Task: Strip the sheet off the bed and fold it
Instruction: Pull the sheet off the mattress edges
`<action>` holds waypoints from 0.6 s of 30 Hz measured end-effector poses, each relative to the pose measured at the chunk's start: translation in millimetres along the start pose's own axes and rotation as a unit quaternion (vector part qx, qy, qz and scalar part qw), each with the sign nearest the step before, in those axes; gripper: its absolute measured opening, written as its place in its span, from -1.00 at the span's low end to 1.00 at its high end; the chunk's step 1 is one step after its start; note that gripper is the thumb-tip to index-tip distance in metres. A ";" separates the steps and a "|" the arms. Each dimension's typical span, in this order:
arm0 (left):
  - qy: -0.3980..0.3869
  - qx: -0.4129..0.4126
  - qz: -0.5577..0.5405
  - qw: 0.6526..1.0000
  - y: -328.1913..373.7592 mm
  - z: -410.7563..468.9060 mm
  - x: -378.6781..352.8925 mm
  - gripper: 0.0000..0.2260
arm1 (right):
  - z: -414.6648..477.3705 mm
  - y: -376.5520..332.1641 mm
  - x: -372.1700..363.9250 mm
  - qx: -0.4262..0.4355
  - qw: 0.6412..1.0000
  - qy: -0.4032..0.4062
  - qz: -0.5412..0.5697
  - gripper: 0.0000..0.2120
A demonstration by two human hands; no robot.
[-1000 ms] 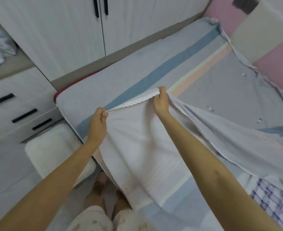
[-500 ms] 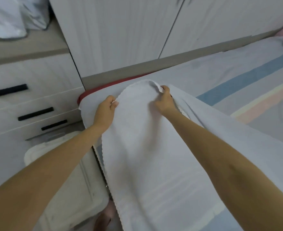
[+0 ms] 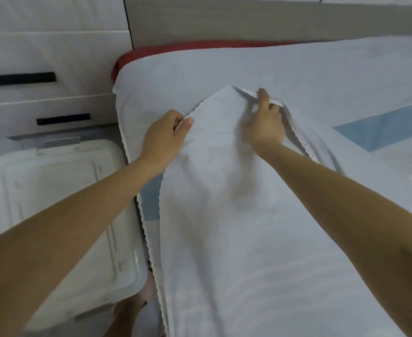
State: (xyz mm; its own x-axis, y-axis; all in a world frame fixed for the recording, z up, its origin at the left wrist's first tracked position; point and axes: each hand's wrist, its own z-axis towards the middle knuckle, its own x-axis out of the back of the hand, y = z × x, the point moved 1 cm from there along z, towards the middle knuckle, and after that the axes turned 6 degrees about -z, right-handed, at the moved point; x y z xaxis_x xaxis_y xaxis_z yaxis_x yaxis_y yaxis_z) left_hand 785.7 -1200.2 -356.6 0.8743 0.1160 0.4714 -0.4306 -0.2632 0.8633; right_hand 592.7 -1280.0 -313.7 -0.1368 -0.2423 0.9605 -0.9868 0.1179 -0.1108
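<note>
Now both arms outstretched, left hand (image 3: 165,135) and right hand (image 3: 267,124) each pinching the sheet (image 3: 224,215) edge

At upper left, a plain white wardrobe door (image 3: 54,13), bounded on its right by a thin dark vertical gap (image 3: 128,20). Right of that gap, along the top edge of the frame, a grey-brown board (image 3: 248,18) reaching the upper right corner. At middle left, below the door, stacked white drawer fronts (image 3: 54,100) with black bars: an upper handle (image 3: 18,79) further left, a lower handle (image 3: 63,119) further right. At lower left, just beneath the drawers, a white plastic storage box (image 3: 54,203) with a ribbed lid, a grey far latch (image 3: 61,142) and a grey near latch (image 3: 90,314).
</note>
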 end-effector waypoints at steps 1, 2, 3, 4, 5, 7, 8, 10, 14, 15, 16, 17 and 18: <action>0.005 0.017 -0.021 1.000 1.0 -8.6 2.5 -0.73 | -0.3 -6.7 1.5 0.024 1.000 0.012 0.007 -0.35; 0.013 0.044 -0.055 0.997 -1.0 -17.9 6.5 -0.72 | -0.4 -16.8 3.0 0.050 0.998 0.006 0.024 -0.33; 0.014 0.072 -0.095 0.993 -2.7 -28.3 9.5 -0.70 | -0.3 -25.5 3.3 0.076 0.996 -0.014 0.045 -0.31; 0.011 0.094 -0.127 0.987 -5.4 -39.2 12.6 -0.69 | -0.7 -37.2 3.9 0.105 0.992 -0.039 0.051 -0.29; -0.001 0.111 -0.143 0.983 -9.7 -49.9 14.8 -0.68 | -0.2 -47.9 2.6 0.131 0.988 -0.067 0.038 -0.31; -0.030 0.135 -0.149 0.979 -21.5 -68.6 18.7 -0.72 | 1.1 -67.9 -3.0 0.161 0.980 -0.119 0.009 -0.39; -0.040 0.145 -0.153 0.977 -26.7 -76.6 20.0 -0.74 | 2.0 -74.5 -7.5 0.153 0.978 -0.143 0.017 -0.45; -0.044 0.157 -0.152 0.975 -37.4 -90.4 20.7 -0.79 | 1.6 -77.9 -17.7 0.113 0.979 -0.159 0.064 -0.59; -0.021 0.149 -0.119 0.981 -45.5 -114.7 16.7 -0.84 | -4.7 -68.4 -33.9 0.097 0.983 -0.096 0.126 -0.95; -0.010 0.153 -0.114 0.982 -46.2 -118.6 15.4 -0.84 | -6.4 -67.3 -35.0 0.098 0.981 -0.081 0.143 -0.99; -0.002 0.162 -0.116 0.980 -48.6 -123.2 16.3 -0.84 | -9.7 -69.7 -36.1 0.099 0.980 -0.064 0.162 -0.96; -0.006 0.165 -0.126 0.978 -49.5 -125.2 15.3 -0.84 | -11.1 -70.1 -33.5 0.092 0.977 -0.042 0.185 -0.94; -0.020 0.163 -0.139 0.977 -50.1 -126.3 13.6 -0.83 | -11.6 -71.6 -28.8 0.083 0.975 -0.016 0.207 -0.92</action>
State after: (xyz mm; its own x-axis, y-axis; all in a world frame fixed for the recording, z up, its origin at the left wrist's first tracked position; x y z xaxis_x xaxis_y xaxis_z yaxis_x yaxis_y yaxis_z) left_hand 790.9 -1064.4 -370.6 0.9577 0.1910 0.2151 -0.0877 -0.5185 0.8506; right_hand 668.3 -1270.4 -330.4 -0.5258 -0.2368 0.8170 -0.8468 0.0547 -0.5291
